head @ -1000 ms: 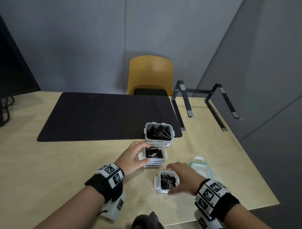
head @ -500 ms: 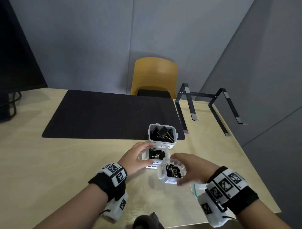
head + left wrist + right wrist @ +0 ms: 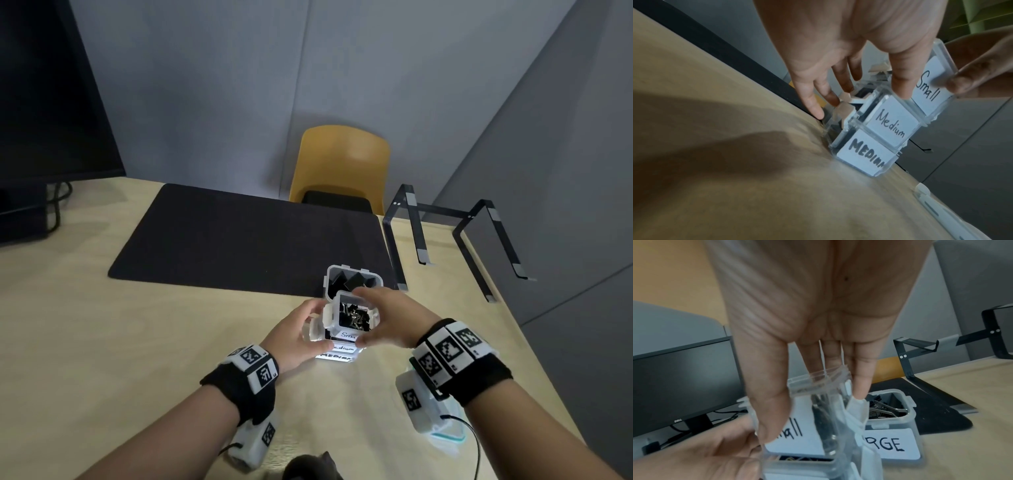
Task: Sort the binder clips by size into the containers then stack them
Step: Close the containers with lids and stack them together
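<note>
Clear small container (image 3: 352, 317), labelled "Small" (image 3: 929, 84), holds small binder clips. My right hand (image 3: 387, 315) grips it by thumb and fingers (image 3: 859, 386) around its rim. Its base meets the top of the medium container (image 3: 339, 349), which shows two "Medium" labels (image 3: 892, 125) one above the other. My left hand (image 3: 301, 329) holds the medium container from the left, thumb on the front and fingers (image 3: 818, 105) behind. Just beyond stands the large container (image 3: 356, 279), labelled "LARGE" (image 3: 888, 446), with big black clips, on the mat's near edge.
A green-rimmed lid (image 3: 445, 442) lies on the table under my right wrist. A black mat (image 3: 239, 240) covers the middle of the wooden table. A black laptop stand (image 3: 455, 233) stands at right, a monitor (image 3: 44, 102) at far left, a yellow chair (image 3: 342, 164) behind.
My right hand lifted the small container off the table near the front and carried it up onto the medium container. My left hand stayed on the medium container.
</note>
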Motion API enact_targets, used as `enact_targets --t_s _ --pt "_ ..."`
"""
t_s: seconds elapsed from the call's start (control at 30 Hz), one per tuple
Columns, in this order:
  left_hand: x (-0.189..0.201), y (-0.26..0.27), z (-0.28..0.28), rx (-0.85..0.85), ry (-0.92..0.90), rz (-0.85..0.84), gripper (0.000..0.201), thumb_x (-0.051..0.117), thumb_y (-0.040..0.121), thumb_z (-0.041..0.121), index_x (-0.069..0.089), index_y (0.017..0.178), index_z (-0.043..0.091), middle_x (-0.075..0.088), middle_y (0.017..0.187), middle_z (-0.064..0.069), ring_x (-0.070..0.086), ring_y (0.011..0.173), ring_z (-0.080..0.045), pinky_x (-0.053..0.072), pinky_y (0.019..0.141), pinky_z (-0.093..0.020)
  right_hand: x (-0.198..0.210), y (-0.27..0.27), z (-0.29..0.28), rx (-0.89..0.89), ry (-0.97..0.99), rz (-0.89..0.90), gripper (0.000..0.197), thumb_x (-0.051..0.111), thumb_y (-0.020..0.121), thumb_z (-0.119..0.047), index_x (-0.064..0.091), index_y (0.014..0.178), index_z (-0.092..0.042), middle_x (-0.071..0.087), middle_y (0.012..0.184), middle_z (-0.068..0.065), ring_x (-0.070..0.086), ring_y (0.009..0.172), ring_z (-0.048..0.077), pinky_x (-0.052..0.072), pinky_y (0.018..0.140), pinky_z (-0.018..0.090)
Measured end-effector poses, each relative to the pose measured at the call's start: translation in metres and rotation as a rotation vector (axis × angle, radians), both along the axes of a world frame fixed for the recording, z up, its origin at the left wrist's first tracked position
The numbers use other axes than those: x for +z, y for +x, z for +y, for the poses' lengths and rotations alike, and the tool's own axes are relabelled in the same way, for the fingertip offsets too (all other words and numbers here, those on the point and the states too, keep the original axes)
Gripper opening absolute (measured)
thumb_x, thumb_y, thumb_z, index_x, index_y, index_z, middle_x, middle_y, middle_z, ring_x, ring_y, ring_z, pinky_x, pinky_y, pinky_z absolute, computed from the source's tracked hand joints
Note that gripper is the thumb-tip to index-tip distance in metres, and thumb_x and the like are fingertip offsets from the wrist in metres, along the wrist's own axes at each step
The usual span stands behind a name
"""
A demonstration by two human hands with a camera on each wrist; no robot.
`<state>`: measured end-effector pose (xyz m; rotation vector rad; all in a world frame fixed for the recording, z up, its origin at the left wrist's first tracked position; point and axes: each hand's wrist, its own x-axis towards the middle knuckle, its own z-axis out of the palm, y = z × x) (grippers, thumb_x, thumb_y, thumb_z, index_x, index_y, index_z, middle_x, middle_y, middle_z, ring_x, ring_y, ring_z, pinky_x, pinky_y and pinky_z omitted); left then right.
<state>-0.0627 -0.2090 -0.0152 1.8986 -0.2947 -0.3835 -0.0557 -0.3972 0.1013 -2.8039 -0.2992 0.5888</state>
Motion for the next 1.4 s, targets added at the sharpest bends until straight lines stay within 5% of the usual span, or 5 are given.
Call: enact_targets --t_s 0.67,0.87,1.0,1.17,1.4 --pt "-0.001 0.0 -0.002 0.041 -0.054 0.026 0.065 0.076 0.075 0.023 0.037 0.123 0.044 0.054 0.116 0.027 0.048 0.111 0.011 0.043 0.082 -0.012 0.006 0.008 0.005 0.039 -0.004 0.096 0.073 0.078 0.072 -0.033 0.043 0.135 -0.022 0.055 0.126 -0.002 0.052 0.116 0.017 0.042 0.1 0.032" --pt "0.0 0.005 -0.001 -0.012 0.027 -0.026 0.063 0.075 0.075 0.032 0.036 0.122 0.049 0.053 0.119 0.026 0.049 0.113 0.004 0.042 0.089 -0.02 0.008 0.013 -0.002 -0.007 0.056 0.069 0.072 0.081 0.068 -0.032 0.046 0.131 -0.028 0.057 0.118 -0.008 0.052 0.105 0.009 0.042 0.089 0.024" --pt "0.007 0.009 0.001 -0.066 0.089 -0.075 0.059 0.074 0.077 0.031 0.04 0.125 0.035 0.048 0.119 0.021 0.047 0.112 0.003 0.037 0.09 -0.016 0.014 0.018 -0.012 -0.087 0.06 0.007 0.072 0.08 0.068 -0.035 0.047 0.131 -0.026 0.057 0.117 -0.008 0.054 0.106 0.01 0.046 0.092 0.028" --pt "0.019 0.019 0.001 -0.096 0.238 -0.253 0.027 0.063 0.086 0.031 0.056 0.112 0.03 0.046 0.119 0.019 0.046 0.099 0.007 0.038 0.087 -0.014 0.015 0.014 -0.026 -0.163 0.013 -0.025 0.073 0.08 0.069 -0.035 0.045 0.132 -0.023 0.058 0.12 -0.002 0.055 0.104 0.012 0.046 0.09 0.026" --pt "0.027 0.03 -0.012 -0.14 0.466 -0.415 0.018 0.06 0.087 0.034 0.066 0.101 0.023 0.049 0.116 0.015 0.039 0.115 -0.005 0.04 0.095 -0.022 -0.004 0.004 -0.029 -0.242 0.031 0.002 0.074 0.079 0.069 -0.04 0.045 0.132 -0.02 0.057 0.124 -0.001 0.055 0.105 0.013 0.045 0.086 0.024"
